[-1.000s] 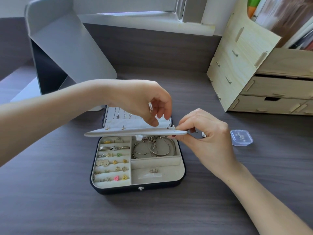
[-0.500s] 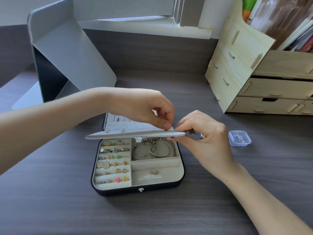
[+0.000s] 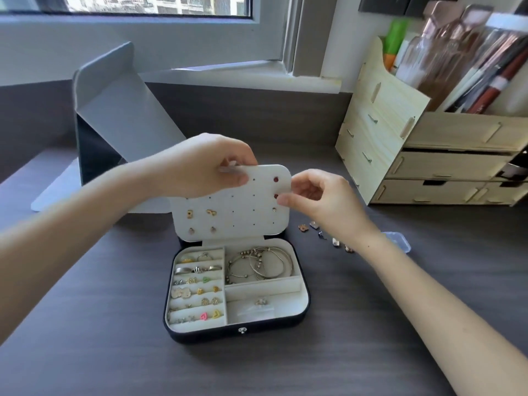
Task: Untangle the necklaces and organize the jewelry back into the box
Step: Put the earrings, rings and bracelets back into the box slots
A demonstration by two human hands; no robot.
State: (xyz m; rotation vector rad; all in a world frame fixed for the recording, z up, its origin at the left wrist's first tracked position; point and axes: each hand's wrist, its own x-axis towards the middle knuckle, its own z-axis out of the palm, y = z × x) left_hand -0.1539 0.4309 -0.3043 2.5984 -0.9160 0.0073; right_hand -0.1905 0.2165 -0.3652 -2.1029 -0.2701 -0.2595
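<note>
Step, likely: filling stud panel [image 3: 237, 207], upright at far side of jewelry box [image 3: 205, 338]. Top edge pinched by left hand [image 3: 205, 167], right edge by right hand [image 3: 314, 192]. Next: loose earrings [image 3: 323, 235] on bench [image 3: 114, 338], right of box, need precise pick.

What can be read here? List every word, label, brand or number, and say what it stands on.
No text can be read.
On the bottles and tubes in the wooden organizer: any labels are too blurred to read.
On the jewelry box and its earring panel: no lettering shows.
</note>
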